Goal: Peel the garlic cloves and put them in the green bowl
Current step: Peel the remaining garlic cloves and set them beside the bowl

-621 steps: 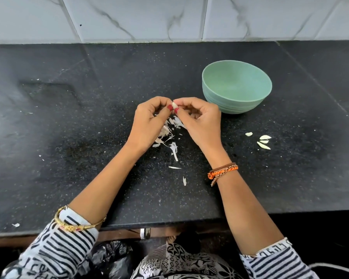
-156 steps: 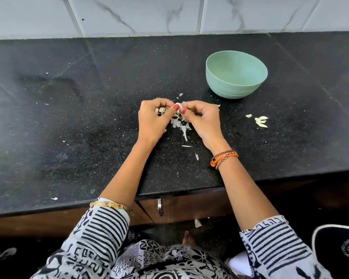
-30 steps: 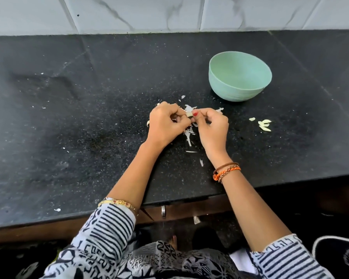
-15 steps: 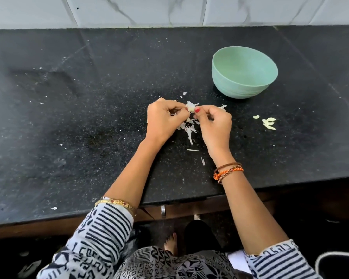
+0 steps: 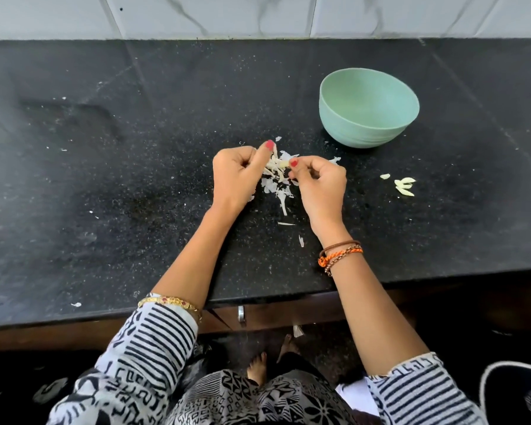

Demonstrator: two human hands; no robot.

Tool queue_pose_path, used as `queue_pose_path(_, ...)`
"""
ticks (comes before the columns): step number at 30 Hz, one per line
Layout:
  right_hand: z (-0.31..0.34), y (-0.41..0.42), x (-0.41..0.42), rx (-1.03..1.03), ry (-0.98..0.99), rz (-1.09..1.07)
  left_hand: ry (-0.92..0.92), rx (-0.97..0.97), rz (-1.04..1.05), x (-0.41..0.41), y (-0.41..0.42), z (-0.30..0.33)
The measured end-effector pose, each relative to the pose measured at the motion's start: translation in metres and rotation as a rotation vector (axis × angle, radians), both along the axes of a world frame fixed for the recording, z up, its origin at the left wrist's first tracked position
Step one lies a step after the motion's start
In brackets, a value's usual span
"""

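My right hand (image 5: 319,185) pinches a small pale garlic clove (image 5: 282,164) between thumb and fingers. My left hand (image 5: 236,171) pinches a strip of papery skin (image 5: 272,161) that still hangs from the clove, its thumb raised. Both hands hover just above a pile of white peels (image 5: 278,188) on the black counter (image 5: 135,179). The green bowl (image 5: 368,102) stands upright to the upper right of my hands; I see nothing inside it. A few pale garlic pieces (image 5: 404,186) lie on the counter right of my right hand.
White marble-look tiles (image 5: 258,13) line the wall behind the counter. Loose peel scraps (image 5: 301,240) lie near the counter's front edge (image 5: 258,297). A drawer handle (image 5: 241,315) shows below it, and my feet on the floor.
My hands have drawn slightly apart, and the left thumb has lifted, pulling a strip of skin away from the clove. The camera view has shifted a little.
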State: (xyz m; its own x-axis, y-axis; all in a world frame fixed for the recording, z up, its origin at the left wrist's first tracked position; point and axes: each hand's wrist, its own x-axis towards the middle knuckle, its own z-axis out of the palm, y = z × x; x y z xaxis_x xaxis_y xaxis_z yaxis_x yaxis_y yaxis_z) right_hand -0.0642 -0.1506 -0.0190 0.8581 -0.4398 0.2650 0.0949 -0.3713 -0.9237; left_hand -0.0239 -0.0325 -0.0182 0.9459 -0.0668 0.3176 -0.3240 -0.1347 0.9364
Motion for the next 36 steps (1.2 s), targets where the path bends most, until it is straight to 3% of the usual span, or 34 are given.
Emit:
queue_pose_path(13,0.0004,-0.0025,0.0022,0.008,0.024,-0.010,-0.043,0.057,-0.148,0.0009,0.0011,-0.0015)
queue_pose_path(18,0.0015,-0.0014,0.0021,0.001,0.035,-0.025,-0.041,0.088,-0.116,0.0002,0.0006,-0.0033)
queue_pose_path(26,0.0017,-0.0010,0.0033,-0.024,0.026,-0.028,-0.128,0.296,-0.036,-0.0005,-0.0023,-0.0026)
queue_pose_path(32,0.0026,-0.0028,0.0036,0.023,0.004,0.013,-0.162,0.277,-0.020,-0.0014,-0.0043,-0.0006)
queue_pose_path(36,0.0060,-0.0055,0.0004,0.103,0.026,0.158,-0.171,0.273,0.012,0.0021,-0.0038,-0.0015)
